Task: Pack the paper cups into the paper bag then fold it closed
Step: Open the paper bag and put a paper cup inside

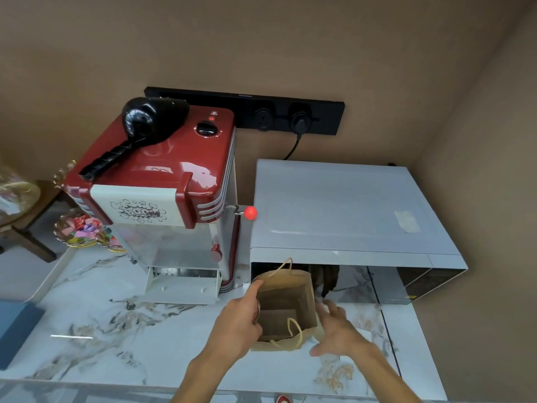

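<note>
— What stands against the brown wall (290, 45)?
— A red popcorn machine (162, 175) on the marble counter (96, 324), a black hair dryer (139, 126) lying on top of it.
— And right of the machine?
— A grey microwave (345, 210); behind it, a black socket strip (261, 112) on the wall. Left of the machine, a wooden table (26, 228).

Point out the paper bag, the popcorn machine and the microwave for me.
paper bag (302, 289): head view, inner right wall of the open bag.
popcorn machine (162, 161): head view, its red top.
microwave (343, 205): head view, its grey top panel.
</note>
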Demonstrator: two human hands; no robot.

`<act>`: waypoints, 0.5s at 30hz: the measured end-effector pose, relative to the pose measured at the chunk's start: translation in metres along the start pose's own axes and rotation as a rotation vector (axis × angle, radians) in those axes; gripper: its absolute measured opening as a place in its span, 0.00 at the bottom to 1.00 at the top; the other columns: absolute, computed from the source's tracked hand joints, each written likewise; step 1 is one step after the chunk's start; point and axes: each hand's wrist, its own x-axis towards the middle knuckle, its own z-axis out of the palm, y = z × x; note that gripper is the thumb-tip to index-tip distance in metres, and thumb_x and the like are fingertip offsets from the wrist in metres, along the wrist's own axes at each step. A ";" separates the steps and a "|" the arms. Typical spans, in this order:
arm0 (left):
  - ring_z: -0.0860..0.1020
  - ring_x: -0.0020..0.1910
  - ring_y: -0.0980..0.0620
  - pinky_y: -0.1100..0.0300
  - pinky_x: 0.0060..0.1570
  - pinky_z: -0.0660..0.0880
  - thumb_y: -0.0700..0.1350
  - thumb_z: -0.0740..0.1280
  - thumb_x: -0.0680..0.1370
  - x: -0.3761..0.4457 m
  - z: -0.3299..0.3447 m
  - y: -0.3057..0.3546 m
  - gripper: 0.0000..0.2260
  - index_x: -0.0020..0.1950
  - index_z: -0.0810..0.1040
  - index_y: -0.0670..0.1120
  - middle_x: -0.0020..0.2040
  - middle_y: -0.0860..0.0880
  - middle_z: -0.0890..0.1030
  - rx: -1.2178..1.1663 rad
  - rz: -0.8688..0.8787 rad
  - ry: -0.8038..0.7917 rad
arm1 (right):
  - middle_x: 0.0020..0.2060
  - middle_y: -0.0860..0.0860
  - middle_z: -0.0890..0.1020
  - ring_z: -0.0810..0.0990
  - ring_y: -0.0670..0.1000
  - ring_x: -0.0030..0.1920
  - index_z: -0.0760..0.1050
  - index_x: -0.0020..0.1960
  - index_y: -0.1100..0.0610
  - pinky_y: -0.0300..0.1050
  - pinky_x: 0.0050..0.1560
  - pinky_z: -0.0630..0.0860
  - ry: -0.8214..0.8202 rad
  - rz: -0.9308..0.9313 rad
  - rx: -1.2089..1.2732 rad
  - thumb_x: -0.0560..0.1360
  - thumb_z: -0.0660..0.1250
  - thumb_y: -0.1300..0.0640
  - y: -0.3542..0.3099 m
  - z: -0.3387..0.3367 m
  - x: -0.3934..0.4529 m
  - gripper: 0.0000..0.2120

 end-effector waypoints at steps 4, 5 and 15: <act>0.74 0.41 0.53 0.57 0.53 0.81 0.33 0.68 0.77 0.001 0.001 0.001 0.40 0.80 0.53 0.58 0.39 0.55 0.70 0.019 0.007 -0.002 | 0.71 0.53 0.66 0.67 0.56 0.70 0.63 0.72 0.49 0.52 0.63 0.76 0.197 -0.001 -0.101 0.71 0.69 0.47 -0.002 0.025 0.012 0.32; 0.74 0.41 0.53 0.57 0.53 0.81 0.33 0.68 0.77 0.000 0.001 0.001 0.40 0.80 0.53 0.58 0.40 0.55 0.70 0.024 0.002 -0.002 | 0.67 0.53 0.70 0.69 0.56 0.67 0.65 0.70 0.50 0.51 0.59 0.78 0.247 -0.003 -0.082 0.71 0.68 0.49 -0.001 0.025 0.011 0.29; 0.74 0.42 0.53 0.57 0.56 0.82 0.34 0.68 0.78 0.002 0.004 -0.003 0.40 0.80 0.52 0.59 0.41 0.55 0.69 0.034 0.013 -0.001 | 0.56 0.34 0.76 0.76 0.39 0.54 0.70 0.56 0.35 0.37 0.50 0.70 0.552 -0.228 0.335 0.65 0.73 0.42 0.007 -0.086 -0.116 0.22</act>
